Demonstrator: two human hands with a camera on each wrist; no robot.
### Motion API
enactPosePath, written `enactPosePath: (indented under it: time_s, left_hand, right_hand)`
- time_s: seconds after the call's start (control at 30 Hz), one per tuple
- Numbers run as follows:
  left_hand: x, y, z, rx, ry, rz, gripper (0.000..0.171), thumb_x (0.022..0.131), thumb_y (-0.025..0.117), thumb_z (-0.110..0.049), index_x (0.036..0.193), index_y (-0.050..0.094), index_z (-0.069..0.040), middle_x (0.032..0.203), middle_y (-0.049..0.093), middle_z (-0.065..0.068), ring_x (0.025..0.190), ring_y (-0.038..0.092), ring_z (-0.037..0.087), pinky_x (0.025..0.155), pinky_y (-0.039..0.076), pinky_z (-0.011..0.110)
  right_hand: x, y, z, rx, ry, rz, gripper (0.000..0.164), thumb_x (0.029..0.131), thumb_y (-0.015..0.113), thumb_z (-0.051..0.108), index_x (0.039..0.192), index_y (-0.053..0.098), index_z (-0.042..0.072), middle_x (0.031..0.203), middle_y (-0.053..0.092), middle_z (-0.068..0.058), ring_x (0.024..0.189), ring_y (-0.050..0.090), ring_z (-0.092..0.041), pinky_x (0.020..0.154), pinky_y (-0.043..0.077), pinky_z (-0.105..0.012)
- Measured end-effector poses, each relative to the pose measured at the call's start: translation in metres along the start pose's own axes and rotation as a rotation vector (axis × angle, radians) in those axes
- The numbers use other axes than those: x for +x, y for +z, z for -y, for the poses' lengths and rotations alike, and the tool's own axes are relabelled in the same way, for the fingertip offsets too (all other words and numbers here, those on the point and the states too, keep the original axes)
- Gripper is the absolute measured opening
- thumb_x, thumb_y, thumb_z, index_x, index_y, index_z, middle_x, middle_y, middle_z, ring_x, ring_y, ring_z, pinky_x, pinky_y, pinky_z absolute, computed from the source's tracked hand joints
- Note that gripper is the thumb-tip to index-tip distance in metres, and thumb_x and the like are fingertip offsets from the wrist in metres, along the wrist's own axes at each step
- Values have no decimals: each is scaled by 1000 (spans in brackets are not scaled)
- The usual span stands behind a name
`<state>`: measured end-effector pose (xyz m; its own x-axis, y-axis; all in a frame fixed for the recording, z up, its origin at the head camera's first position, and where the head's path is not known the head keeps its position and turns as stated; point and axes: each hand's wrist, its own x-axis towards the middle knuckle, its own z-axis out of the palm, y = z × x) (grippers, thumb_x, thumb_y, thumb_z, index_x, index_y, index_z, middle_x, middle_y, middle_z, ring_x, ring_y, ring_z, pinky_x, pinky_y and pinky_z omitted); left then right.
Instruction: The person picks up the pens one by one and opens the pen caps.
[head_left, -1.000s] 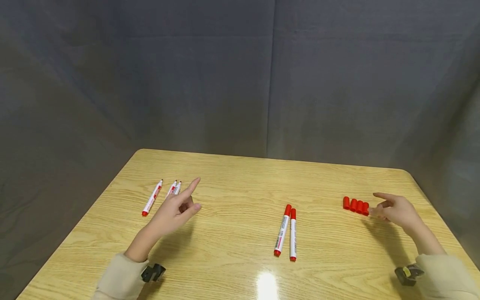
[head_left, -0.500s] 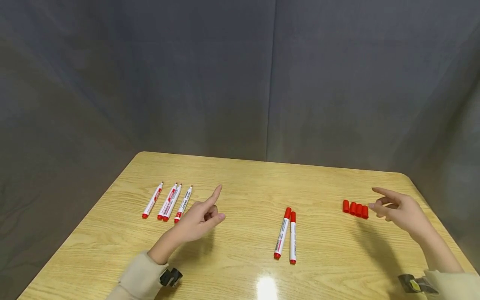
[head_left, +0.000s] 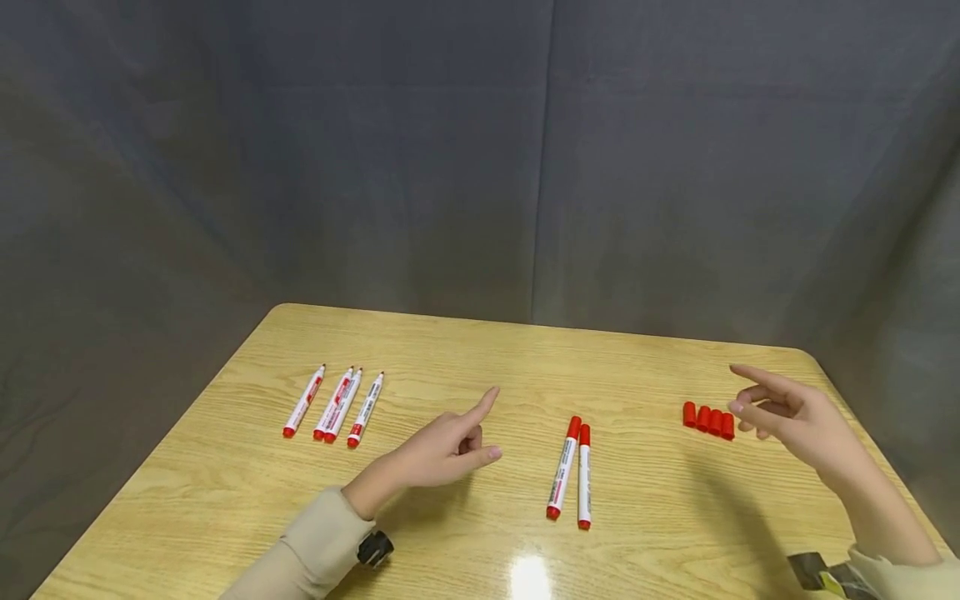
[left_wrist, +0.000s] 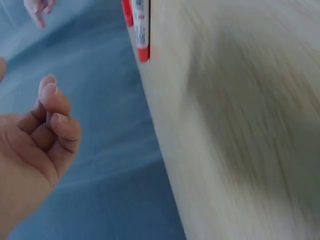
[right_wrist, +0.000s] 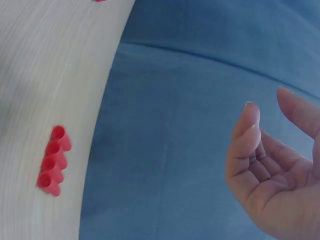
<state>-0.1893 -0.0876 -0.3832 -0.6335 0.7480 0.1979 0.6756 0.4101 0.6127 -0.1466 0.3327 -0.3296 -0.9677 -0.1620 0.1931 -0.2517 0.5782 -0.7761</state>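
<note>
My left hand point(head_left: 442, 450) hovers over the middle of the table, index finger and thumb extended, the other fingers loosely bent around nothing. To its right lie two capped red-and-white markers, the left one point(head_left: 563, 471) thicker-looking and the right one point(head_left: 585, 479) close beside it. In the left wrist view a marker's red end point(left_wrist: 143, 54) shows past that hand. My right hand point(head_left: 798, 425) is raised near a row of several red marker caps point(head_left: 708, 420), its fingers loosely bent and holding nothing. The right wrist view shows the caps' open ends point(right_wrist: 53, 149).
Several uncapped markers lie at the table's left, among them a lone outer one point(head_left: 304, 402), a side-by-side pair point(head_left: 339, 406) and one nearer the middle point(head_left: 366, 410). The wooden table point(head_left: 480, 358) ends at a dark cloth point(head_left: 412, 167) behind it.
My left hand has moved right, away from the uncapped markers, toward the capped pair. My right hand has lifted and drawn slightly back from the caps. The markers and caps lie as before.
</note>
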Motion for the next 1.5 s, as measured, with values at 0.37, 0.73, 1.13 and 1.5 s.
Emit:
enactPosePath:
  time_s: [0.37,0.73,1.13,1.5]
  left_hand:
    - [24,34,-2,3,-127,235,81,91,50,-43,146,6,-5,59,52,-7,45,43,4,46,39,19]
    - [46,63,-7,196,-220,333,87,87,51,-53,145,12,-2,45,33,-8,36,23,4,35,22,18]
    - [65,89,-18,247,-257,326,83,85,60,-40,144,17,0,47,41,-7,36,29,4,33,24,18]
    - [63,90,-14,128,-216,312,74,82,53,-12,139,14,15,40,29,-9,31,21,1,31,21,15]
  right_hand:
    - [1,9,31,93,-76,0,49,88,58,3,134,46,12,90,61,4,71,60,-10,60,47,-22]
    - [3,20,57,118,-110,-2,51,86,59,1,135,45,9,91,61,3,77,61,-9,62,48,-21]
    - [11,35,71,147,-175,33,50,85,60,-2,132,48,8,89,61,1,74,61,-12,61,49,-22]
    - [13,39,64,180,-193,84,49,86,57,-5,132,47,8,87,60,-2,72,59,-13,60,48,-22]
